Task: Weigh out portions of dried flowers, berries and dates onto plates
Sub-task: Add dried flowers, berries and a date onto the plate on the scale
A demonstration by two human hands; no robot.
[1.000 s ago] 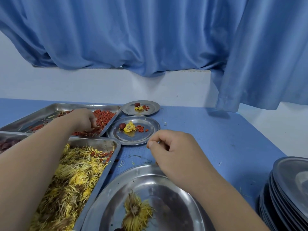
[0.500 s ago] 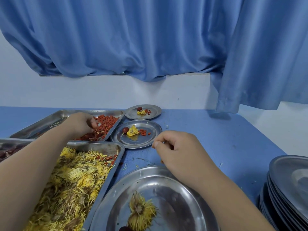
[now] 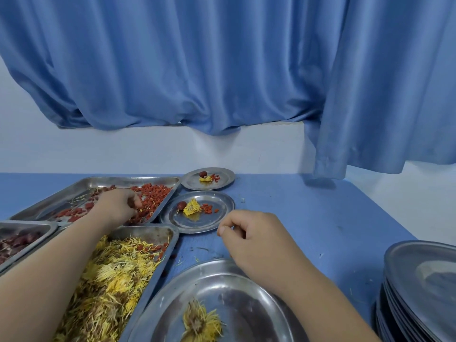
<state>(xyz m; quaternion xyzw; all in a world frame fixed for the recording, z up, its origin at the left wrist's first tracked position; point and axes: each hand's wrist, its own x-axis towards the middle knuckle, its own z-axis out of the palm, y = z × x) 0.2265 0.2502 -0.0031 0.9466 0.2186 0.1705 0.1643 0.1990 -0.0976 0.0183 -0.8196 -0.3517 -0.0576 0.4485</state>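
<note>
My left hand [image 3: 118, 206] reaches into the steel tray of red berries [image 3: 153, 193], fingers curled down among them and pinching berries. My right hand [image 3: 251, 238] hovers with loosely curled fingers over the far rim of the near steel plate [image 3: 246, 304], which carries one dried yellow flower [image 3: 201, 324]; nothing shows between its fingers. A tray of dried yellow flowers [image 3: 111, 280] lies under my left forearm. A tray of dark dates [image 3: 17, 243] is at the far left. Two small plates [image 3: 197, 213] [image 3: 208, 178] each hold a date, a flower and berries.
A stack of empty steel plates [image 3: 422, 287] stands at the right edge. The blue table [image 3: 308, 218] ends near the white wall, where a blue curtain [image 3: 222, 70] hangs. Loose petal bits litter the table between trays and plates.
The view has tilted upward, so everything sits lower in frame. My left hand has stayed in the berry tray with its fingers working downward. My right hand has barely moved.
</note>
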